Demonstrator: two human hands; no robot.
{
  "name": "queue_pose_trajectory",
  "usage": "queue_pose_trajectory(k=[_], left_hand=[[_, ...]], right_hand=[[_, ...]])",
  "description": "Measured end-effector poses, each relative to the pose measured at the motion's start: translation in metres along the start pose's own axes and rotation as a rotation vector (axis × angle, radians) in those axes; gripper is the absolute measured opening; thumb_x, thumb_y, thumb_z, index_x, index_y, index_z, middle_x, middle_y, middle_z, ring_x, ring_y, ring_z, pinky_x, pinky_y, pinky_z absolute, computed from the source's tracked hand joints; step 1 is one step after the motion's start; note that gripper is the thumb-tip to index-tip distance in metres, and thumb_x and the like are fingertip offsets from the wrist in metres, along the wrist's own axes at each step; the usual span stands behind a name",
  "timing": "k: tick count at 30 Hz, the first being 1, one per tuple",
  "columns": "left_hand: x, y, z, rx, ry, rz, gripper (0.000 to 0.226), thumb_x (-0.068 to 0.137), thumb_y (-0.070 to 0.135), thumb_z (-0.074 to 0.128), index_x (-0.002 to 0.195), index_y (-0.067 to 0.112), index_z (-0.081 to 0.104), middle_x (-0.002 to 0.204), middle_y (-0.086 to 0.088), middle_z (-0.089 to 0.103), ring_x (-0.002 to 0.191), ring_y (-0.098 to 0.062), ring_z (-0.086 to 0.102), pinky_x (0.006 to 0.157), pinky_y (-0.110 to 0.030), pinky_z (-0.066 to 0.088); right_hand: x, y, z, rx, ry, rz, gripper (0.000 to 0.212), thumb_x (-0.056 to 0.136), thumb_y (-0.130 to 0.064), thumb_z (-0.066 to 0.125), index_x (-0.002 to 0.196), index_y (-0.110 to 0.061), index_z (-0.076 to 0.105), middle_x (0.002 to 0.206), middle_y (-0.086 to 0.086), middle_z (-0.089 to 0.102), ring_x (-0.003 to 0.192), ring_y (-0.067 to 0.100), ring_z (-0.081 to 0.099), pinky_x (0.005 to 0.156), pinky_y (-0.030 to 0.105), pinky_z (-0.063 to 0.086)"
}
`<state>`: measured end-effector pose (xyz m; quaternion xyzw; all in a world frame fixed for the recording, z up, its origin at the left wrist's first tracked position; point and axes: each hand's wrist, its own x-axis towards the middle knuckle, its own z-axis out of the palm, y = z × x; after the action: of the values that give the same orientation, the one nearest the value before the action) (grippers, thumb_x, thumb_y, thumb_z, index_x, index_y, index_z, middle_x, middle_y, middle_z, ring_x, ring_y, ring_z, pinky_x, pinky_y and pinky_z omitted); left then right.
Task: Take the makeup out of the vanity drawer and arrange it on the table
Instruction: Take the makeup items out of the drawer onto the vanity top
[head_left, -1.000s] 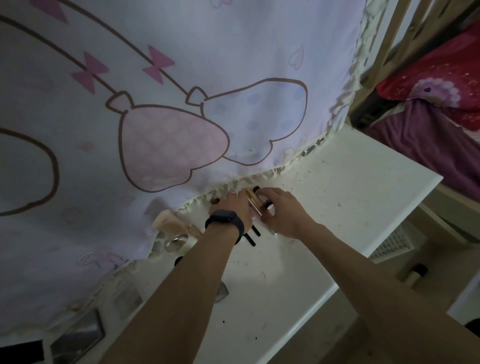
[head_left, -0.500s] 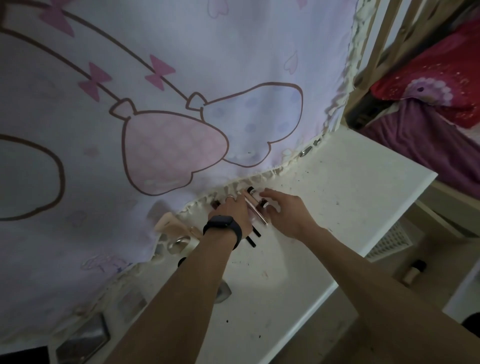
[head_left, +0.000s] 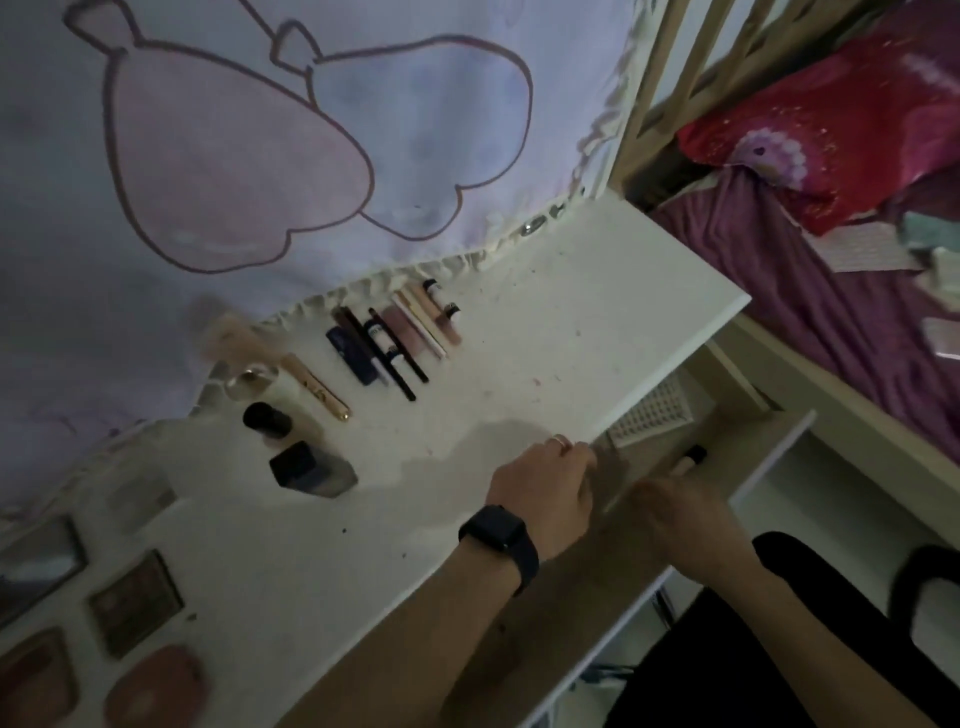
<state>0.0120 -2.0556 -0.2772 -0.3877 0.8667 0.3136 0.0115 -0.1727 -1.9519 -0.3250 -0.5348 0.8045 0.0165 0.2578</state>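
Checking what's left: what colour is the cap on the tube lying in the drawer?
Black cap on a pale beige tube, seen in the head view.

The desk (head_left: 597, 322) is smooth, matt white board, flecked with dark specks. At twelve o'clock hangs a soft printed cloth curtain (head_left: 260, 156) with a frilled hem. The bed rail (head_left: 670, 67) at one o'clock is pale bare wood. A slim tube (head_left: 317, 387) at ten o'clock ends in shiny gold.

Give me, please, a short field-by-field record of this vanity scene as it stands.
table: white, speckled with marks
far row: slim pencils and tubes side by side by the curtain
palettes: near left corner
left hand: at table's front edge, watch on wrist
right hand: down in open drawer, grip unclear
drawer contents: perforated basket, dark-capped tube
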Motion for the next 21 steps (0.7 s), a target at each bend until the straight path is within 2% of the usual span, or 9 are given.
queue_pose_trajectory(k=[2, 3, 5, 8, 11, 13, 15, 17, 21], left_hand=[[-0.015, -0.002, 0.034, -0.134, -0.163, -0.035, 0.028, 0.100, 0.026, 0.045, 0.126, 0.028, 0.055, 0.114, 0.000, 0.058, 0.089, -0.024, 0.059, 0.074, -0.040, 0.054], [-0.025, -0.006, 0.050, -0.202, -0.250, -0.083, 0.029, 0.100, 0.023, 0.046, 0.127, 0.028, 0.056, 0.115, 0.000, 0.059, 0.091, -0.023, 0.060, 0.077, -0.040, 0.054], [-0.045, -0.020, 0.080, -0.249, -0.417, -0.241, 0.038, 0.101, 0.018, 0.047, 0.137, 0.025, 0.052, 0.129, -0.004, 0.058, 0.106, -0.024, 0.060, 0.090, -0.040, 0.053], [-0.075, -0.041, 0.112, -0.066, -0.558, -0.468, 0.043, 0.101, 0.012, 0.045, 0.144, 0.016, 0.044, 0.146, -0.011, 0.045, 0.126, -0.032, 0.051, 0.103, -0.041, 0.047], [-0.097, -0.049, 0.131, 0.051, -0.572, -0.596, 0.033, 0.104, 0.009, 0.037, 0.133, 0.012, 0.052, 0.139, -0.012, 0.048, 0.123, -0.032, 0.052, 0.102, -0.042, 0.046], [-0.106, -0.052, 0.139, 0.030, -0.549, -0.634, 0.027, 0.105, 0.009, 0.034, 0.121, 0.010, 0.056, 0.128, -0.012, 0.055, 0.112, -0.030, 0.057, 0.096, -0.040, 0.048], [-0.109, -0.055, 0.143, -0.014, -0.523, -0.681, 0.021, 0.105, 0.011, 0.038, 0.109, 0.010, 0.058, 0.116, -0.011, 0.060, 0.100, -0.027, 0.060, 0.090, -0.037, 0.051], [-0.109, -0.059, 0.144, -0.061, -0.514, -0.711, 0.018, 0.103, 0.016, 0.044, 0.106, 0.010, 0.061, 0.107, -0.008, 0.062, 0.091, -0.024, 0.060, 0.085, -0.035, 0.052], [-0.116, -0.062, 0.137, -0.028, -0.557, -0.684, 0.020, 0.101, 0.025, 0.050, 0.114, 0.015, 0.062, 0.116, -0.006, 0.063, 0.105, -0.028, 0.062, 0.088, -0.039, 0.053]], right_hand=[[0.002, 0.020, 0.001, -0.165, -0.057, -0.008, 0.028, 0.095, -0.029, 0.049, 0.112, -0.020, 0.070, 0.094, 0.009, 0.069, 0.089, 0.033, 0.063, 0.072, 0.035, 0.050], [0.004, 0.027, 0.001, -0.224, -0.093, -0.006, 0.035, 0.095, -0.033, 0.042, 0.112, -0.019, 0.069, 0.097, 0.010, 0.068, 0.094, 0.034, 0.062, 0.075, 0.036, 0.049], [0.017, 0.034, 0.000, -0.357, -0.191, 0.030, 0.041, 0.095, -0.038, 0.036, 0.118, -0.018, 0.064, 0.119, 0.010, 0.062, 0.115, 0.032, 0.054, 0.091, 0.036, 0.047], [0.042, 0.032, -0.001, -0.436, -0.262, 0.115, 0.048, 0.093, -0.035, 0.051, 0.140, -0.024, 0.050, 0.146, 0.009, 0.042, 0.137, 0.033, 0.034, 0.110, 0.044, 0.034], [0.057, 0.024, -0.004, -0.487, -0.349, 0.207, 0.056, 0.095, -0.032, 0.049, 0.150, -0.024, 0.039, 0.157, 0.011, 0.030, 0.144, 0.034, 0.024, 0.115, 0.051, 0.027], [0.059, 0.022, -0.003, -0.548, -0.411, 0.258, 0.058, 0.095, -0.027, 0.048, 0.151, -0.020, 0.037, 0.158, 0.012, 0.031, 0.144, 0.035, 0.025, 0.116, 0.053, 0.025], [0.058, 0.019, 0.003, -0.595, -0.426, 0.266, 0.057, 0.095, -0.024, 0.046, 0.151, -0.016, 0.037, 0.155, 0.014, 0.035, 0.142, 0.035, 0.029, 0.114, 0.052, 0.027], [0.057, 0.018, 0.009, -0.615, -0.404, 0.253, 0.057, 0.096, -0.027, 0.046, 0.151, -0.015, 0.037, 0.153, 0.015, 0.036, 0.141, 0.035, 0.029, 0.112, 0.052, 0.030], [0.060, 0.021, 0.015, -0.605, -0.369, 0.214, 0.059, 0.097, -0.033, 0.048, 0.152, -0.018, 0.035, 0.154, 0.012, 0.033, 0.141, 0.034, 0.029, 0.108, 0.052, 0.032]])
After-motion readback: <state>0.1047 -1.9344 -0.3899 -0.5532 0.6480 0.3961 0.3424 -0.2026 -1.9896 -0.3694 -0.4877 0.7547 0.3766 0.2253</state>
